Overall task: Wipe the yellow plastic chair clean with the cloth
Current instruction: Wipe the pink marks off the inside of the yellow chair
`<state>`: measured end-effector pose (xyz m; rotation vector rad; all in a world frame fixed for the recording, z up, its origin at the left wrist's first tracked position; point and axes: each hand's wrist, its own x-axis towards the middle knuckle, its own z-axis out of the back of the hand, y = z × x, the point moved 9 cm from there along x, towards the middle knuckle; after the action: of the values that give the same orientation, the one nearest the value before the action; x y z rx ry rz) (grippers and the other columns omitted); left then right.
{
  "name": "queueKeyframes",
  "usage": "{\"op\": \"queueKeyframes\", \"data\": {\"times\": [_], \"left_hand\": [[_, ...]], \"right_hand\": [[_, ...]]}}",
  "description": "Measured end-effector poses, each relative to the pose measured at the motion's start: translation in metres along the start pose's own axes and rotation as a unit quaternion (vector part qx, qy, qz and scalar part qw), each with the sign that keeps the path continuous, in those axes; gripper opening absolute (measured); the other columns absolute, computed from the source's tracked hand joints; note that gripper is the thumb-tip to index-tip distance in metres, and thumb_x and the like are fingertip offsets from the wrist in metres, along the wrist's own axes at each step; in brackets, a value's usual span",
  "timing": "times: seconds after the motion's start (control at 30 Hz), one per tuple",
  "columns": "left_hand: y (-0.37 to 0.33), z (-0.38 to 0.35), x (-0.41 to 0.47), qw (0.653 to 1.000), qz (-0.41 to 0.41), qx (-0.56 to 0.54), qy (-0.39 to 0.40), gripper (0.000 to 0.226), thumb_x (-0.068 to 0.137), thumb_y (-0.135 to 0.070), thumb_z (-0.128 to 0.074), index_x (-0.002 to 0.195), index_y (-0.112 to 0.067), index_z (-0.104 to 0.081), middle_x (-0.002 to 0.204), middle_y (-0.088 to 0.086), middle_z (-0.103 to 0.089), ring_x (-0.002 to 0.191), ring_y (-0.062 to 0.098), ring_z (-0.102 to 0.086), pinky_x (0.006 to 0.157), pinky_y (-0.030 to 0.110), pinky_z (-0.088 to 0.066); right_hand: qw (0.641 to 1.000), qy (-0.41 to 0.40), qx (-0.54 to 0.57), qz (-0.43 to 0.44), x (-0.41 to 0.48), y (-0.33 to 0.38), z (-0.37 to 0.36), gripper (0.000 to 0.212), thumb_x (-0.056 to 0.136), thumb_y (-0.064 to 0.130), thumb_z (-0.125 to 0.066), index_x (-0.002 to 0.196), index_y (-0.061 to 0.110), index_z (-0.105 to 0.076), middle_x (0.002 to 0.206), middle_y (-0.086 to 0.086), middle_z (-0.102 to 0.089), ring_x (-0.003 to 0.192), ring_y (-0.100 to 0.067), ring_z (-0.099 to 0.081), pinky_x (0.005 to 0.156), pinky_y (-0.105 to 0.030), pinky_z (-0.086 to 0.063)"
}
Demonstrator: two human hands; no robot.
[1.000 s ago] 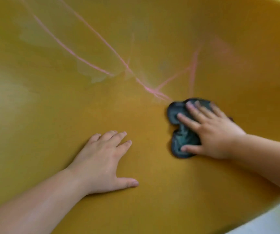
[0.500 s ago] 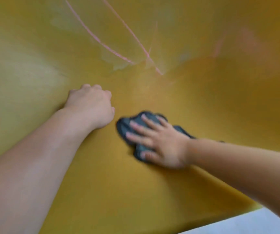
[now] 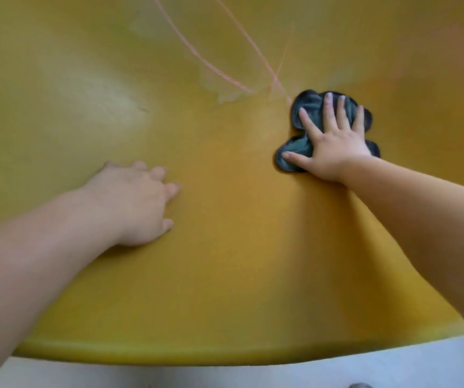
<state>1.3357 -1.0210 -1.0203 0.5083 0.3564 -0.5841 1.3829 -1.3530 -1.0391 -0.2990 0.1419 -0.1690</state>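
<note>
The yellow plastic chair [image 3: 225, 247] fills almost the whole view, seat in front and curved back rising behind. Pink chalk-like lines [image 3: 211, 63] cross the back and meet near the seat's crease. A crumpled dark grey cloth [image 3: 303, 107] lies at that crease, right of centre. My right hand [image 3: 334, 147] presses flat on the cloth, fingers spread over it. My left hand [image 3: 141, 200] rests on the bare seat at centre left, fingers loosely curled, holding nothing.
The chair's rounded front edge [image 3: 197, 357] runs along the bottom of the view. Below it is pale grey floor [image 3: 225, 376]. A small dark object [image 3: 360, 385] peeks in at the bottom right edge.
My right hand slid the cloth left toward my left hand, then back right and up to the end of the pink lines. My left hand stayed on the seat, its fingers curling.
</note>
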Motion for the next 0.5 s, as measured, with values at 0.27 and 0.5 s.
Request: {"op": "queueKeyframes", "data": {"times": [0.27, 0.5], "left_hand": [[0.016, -0.005, 0.011, 0.998, -0.021, -0.053, -0.008, 0.062, 0.091, -0.063, -0.042, 0.145, -0.032, -0.040, 0.153, -0.004, -0.036, 0.135, 0.026, -0.038, 0.105, 0.048, -0.043], [0.001, -0.010, 0.009, 0.999, -0.027, -0.038, -0.007, 0.055, 0.096, -0.054, -0.041, 0.142, -0.024, -0.042, 0.147, 0.005, -0.039, 0.129, 0.029, -0.038, 0.101, 0.045, -0.045]], "right_hand": [[0.920, 0.045, 0.100, 0.376, -0.142, 0.180, -0.001, 0.072, 0.092, 0.070, -0.005, 0.159, 0.047, 0.004, 0.170, 0.010, 0.014, 0.157, -0.023, 0.016, 0.125, -0.047, 0.010], [0.911, 0.033, 0.052, 0.408, -0.124, 0.061, -0.014, 0.062, 0.096, 0.078, -0.012, 0.154, 0.060, 0.002, 0.171, 0.004, -0.001, 0.159, -0.019, -0.006, 0.127, -0.038, -0.002]]}}
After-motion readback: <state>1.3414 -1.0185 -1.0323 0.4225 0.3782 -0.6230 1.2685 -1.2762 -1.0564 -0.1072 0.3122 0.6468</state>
